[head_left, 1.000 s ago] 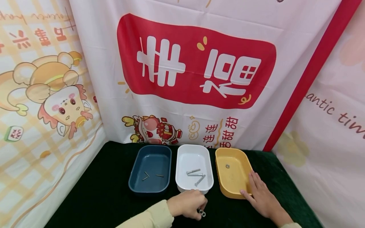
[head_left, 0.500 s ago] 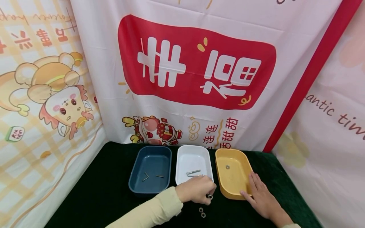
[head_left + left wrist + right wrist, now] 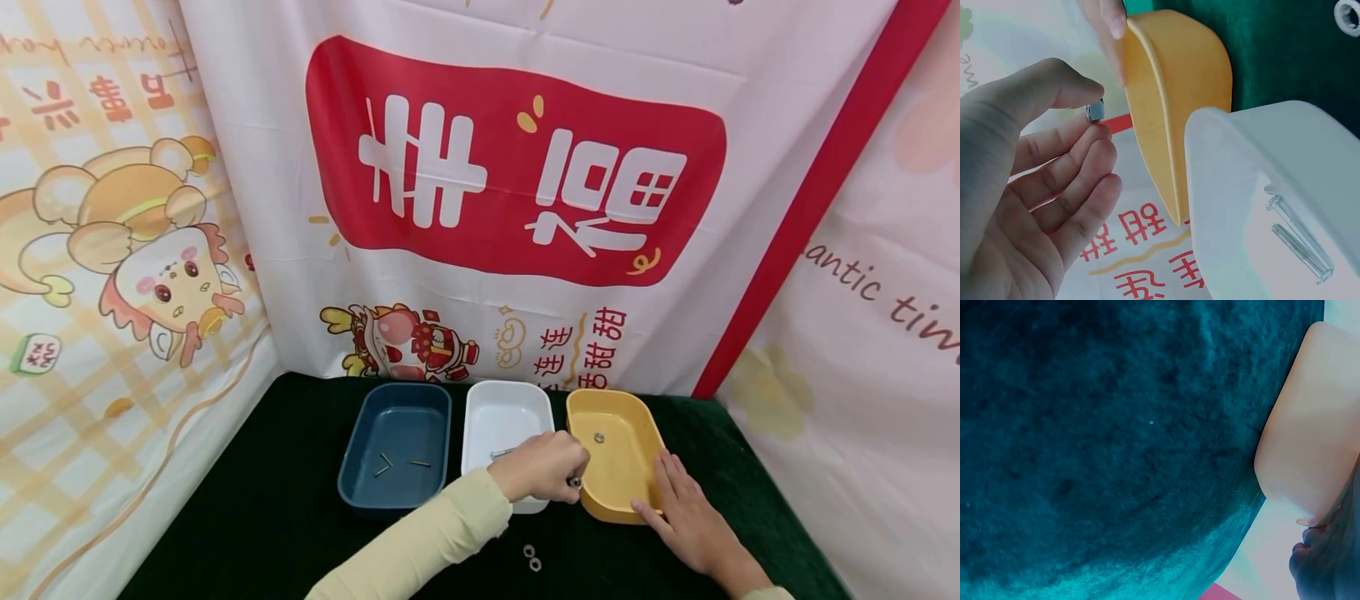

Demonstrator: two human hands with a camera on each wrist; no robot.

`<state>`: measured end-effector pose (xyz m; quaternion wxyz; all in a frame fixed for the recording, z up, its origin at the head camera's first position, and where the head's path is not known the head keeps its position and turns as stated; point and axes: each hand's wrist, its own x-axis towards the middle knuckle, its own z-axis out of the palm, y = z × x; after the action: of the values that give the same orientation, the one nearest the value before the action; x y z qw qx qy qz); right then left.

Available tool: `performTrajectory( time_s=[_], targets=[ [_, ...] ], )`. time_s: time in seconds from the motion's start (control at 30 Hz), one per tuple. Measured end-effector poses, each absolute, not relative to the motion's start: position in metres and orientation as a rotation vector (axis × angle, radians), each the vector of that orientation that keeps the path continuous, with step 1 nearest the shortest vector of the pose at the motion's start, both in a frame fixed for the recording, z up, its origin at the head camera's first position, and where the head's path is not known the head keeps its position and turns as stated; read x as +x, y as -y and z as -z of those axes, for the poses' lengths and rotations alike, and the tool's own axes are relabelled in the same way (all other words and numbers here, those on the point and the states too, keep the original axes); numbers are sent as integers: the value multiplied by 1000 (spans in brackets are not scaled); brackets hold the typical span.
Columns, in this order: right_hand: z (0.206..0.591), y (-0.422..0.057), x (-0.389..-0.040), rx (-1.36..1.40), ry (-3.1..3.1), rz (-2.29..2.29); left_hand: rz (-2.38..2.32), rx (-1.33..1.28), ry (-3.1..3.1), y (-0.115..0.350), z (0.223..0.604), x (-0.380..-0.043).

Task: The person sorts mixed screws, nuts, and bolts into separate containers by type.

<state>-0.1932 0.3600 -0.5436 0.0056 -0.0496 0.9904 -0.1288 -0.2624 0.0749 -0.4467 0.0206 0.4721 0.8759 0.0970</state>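
Thumb and index finger of my left hand (image 3: pixel 542 467) pinch a silver nut (image 3: pixel 1094 111), the other fingers loosely bent. In the head view this hand is over the white tray's right side, beside the near left edge of the yellow tray (image 3: pixel 617 475). One nut (image 3: pixel 598 437) lies inside the yellow tray. My right hand (image 3: pixel 692 523) rests with straight fingers against that tray's right rim. The white tray (image 3: pixel 487 417) holds silver bolts (image 3: pixel 1300 240), partly hidden by my left hand in the head view. Two more nuts (image 3: pixel 535 565) lie on the green cloth near me.
To the left stands a dark blue tray (image 3: pixel 397 425) with several thin brass-coloured screws or pins (image 3: pixel 382 471). All three trays line up on the dark green cloth (image 3: pixel 247 500). A printed white curtain (image 3: pixel 525 333) hangs just behind them.
My left hand first reached the nuts at the front, then lifted one away and moved forward and right, across the white tray to the yellow tray's edge. My right hand stayed still.
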Motion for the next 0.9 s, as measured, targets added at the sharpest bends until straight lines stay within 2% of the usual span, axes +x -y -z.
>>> performTrajectory(
  time_s=[0.27,0.6,0.9],
  targets=[
    [544,-361,-193,-168,-3114,392,-306,1483,-2786,-96,449,-278],
    [543,-360,-194,-163,-3101,410,-378,1366,-2848,-119,474,-290],
    [543,-361,-193,-164,-3090,412,-445,1233,-2939,-112,480,-289]
  ],
)
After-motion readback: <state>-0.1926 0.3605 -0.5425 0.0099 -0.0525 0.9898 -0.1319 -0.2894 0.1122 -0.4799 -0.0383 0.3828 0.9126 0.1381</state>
